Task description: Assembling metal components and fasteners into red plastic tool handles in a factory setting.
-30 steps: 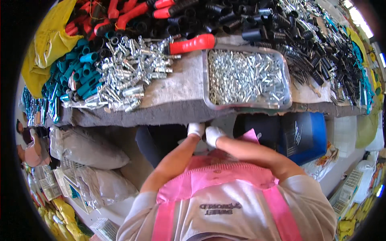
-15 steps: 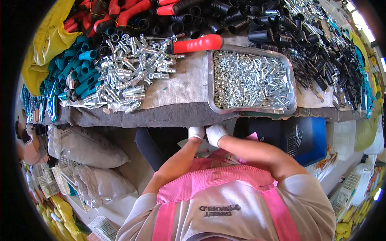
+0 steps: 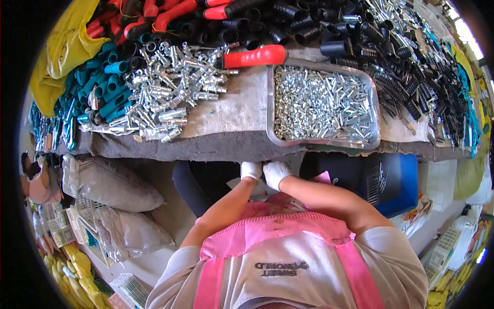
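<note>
My left hand [image 3: 250,170] and my right hand [image 3: 277,174] wear white gloves and are close together below the table's front edge [image 3: 206,147]. That edge hides the fingers of both hands, so whatever they hold or touch is out of sight. Above and to the right of them, a metal tray [image 3: 271,121] holds many small silver pins and stubby metal pieces. A red and black handle piece [image 3: 254,56] rests by the tray's far left corner. To the left lies a heap of silver metal fittings [image 3: 170,85].
Teal plastic tubes [image 3: 110,92] and a yellow sack [image 3: 64,49] occupy the far left. Black sleeves [image 3: 334,48] and dark springs [image 3: 393,92] lie to the right. Under the table stand a blue bin [image 3: 406,180] on the right and pale sacks [image 3: 110,185] on the left.
The view has shifted very slightly. Both gloved hands stay at nearly the same place under the table edge, and the parts on the table lie as before.
</note>
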